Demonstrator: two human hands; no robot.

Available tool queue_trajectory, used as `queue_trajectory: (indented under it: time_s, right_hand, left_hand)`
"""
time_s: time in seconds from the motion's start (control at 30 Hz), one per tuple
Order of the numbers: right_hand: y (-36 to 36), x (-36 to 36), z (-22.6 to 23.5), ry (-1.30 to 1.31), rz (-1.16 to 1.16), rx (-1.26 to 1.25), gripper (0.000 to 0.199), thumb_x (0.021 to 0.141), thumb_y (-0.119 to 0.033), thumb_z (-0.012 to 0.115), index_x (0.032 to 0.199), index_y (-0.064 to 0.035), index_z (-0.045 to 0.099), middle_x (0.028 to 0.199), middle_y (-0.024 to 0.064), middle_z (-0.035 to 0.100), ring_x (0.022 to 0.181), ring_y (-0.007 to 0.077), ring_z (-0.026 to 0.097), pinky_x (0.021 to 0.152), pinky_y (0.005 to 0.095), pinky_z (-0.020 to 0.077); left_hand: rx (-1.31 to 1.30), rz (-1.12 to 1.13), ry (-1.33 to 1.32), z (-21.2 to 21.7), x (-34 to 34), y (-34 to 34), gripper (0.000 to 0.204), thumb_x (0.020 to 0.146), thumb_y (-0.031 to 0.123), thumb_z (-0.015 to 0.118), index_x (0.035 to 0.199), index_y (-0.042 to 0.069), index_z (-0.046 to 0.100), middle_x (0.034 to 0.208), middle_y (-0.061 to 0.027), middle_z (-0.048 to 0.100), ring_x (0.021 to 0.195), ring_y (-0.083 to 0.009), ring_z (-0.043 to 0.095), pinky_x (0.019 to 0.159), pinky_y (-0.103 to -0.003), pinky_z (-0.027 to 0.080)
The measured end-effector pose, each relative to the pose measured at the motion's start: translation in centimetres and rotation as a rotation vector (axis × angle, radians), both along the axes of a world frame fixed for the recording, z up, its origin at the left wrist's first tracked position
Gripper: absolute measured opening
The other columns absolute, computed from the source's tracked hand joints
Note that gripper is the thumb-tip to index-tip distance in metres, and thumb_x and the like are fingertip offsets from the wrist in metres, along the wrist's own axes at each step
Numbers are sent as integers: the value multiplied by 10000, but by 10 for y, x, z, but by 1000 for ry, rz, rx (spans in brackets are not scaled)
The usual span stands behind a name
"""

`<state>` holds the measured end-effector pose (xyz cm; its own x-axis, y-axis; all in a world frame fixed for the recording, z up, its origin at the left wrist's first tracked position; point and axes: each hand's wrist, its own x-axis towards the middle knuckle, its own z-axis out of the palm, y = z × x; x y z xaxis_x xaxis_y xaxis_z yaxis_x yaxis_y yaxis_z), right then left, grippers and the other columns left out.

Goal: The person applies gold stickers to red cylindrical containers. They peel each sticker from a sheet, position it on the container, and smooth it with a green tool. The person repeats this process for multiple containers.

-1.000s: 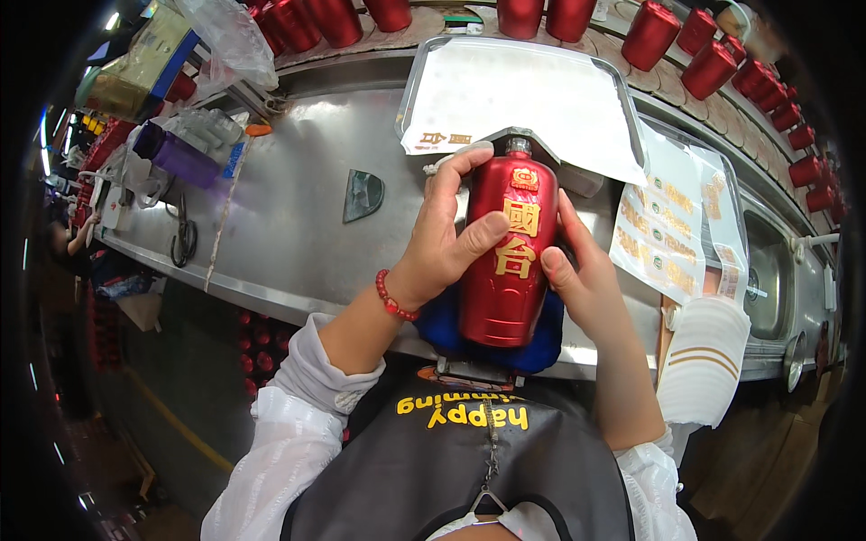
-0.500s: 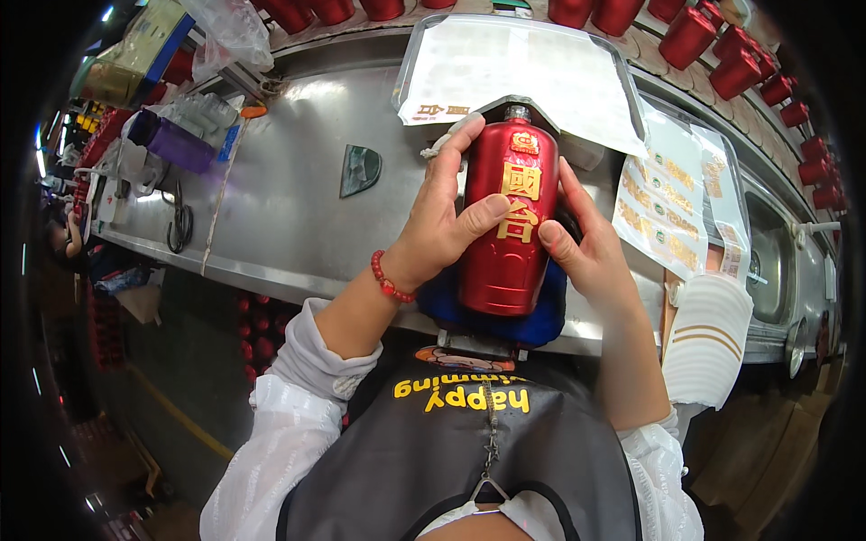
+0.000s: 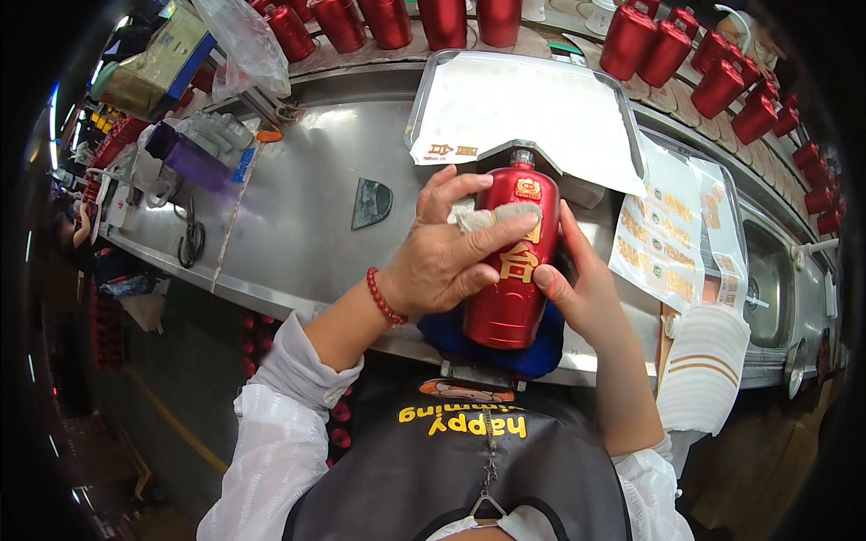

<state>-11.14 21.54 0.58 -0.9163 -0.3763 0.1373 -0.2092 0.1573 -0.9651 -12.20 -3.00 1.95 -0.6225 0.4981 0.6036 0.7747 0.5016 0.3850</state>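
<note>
A glossy red bottle (image 3: 498, 320) with raised gold characters and a gold emblem leans back in front of me, its neck at the far end. Its lower part is over a dark blue pad (image 3: 442, 335). My right hand (image 3: 588, 293) grips the bottle's right side, thumb on its front. A folded whitish cloth (image 3: 475, 219) is under the fingers of my left hand (image 3: 433, 261), pressed on the upper gold character, which it partly covers. The lower character shows beside my left thumb.
Behind the bottle lies a white sheet on a tray (image 3: 532, 99); gold-printed transfer sheets (image 3: 657, 239) are at right. A dark green flat piece (image 3: 371, 203) and a purple bottle (image 3: 189, 158) are on the left. Red bottles (image 3: 442, 22) line a conveyor beyond. A sink (image 3: 771, 270) is far right.
My left hand has gone from holding the bottle's left side to pressing the cloth on its front. My right hand keeps its grip. The bottle appears slightly lower in view.
</note>
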Motion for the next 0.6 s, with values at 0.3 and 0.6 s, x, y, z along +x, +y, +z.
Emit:
queue_trajectory:
  time_s: [0.3, 0.6]
  right_hand:
    - [1, 0, 1, -6, -11, 11, 926, 933, -406, 722, 1553, 89, 244, 1498, 270, 462, 1401, 291, 454, 1145, 367, 355]
    - [-1, 0, -2, 13, -4, -3, 927, 934, -425, 715, 1547, 93, 251, 1484, 284, 472, 1388, 304, 471, 1136, 374, 369]
  left_hand:
    - [316, 4, -71, -7, -8, 7, 509, 1039, 475, 489, 1351, 111, 661, 1245, -78, 653, 1282, -282, 446, 1175, -483, 255]
    - [62, 7, 63, -6, -22, -1, 441, 1039, 470, 471, 1316, 212, 697, 1235, -50, 645, 1259, -271, 480, 1185, -489, 230]
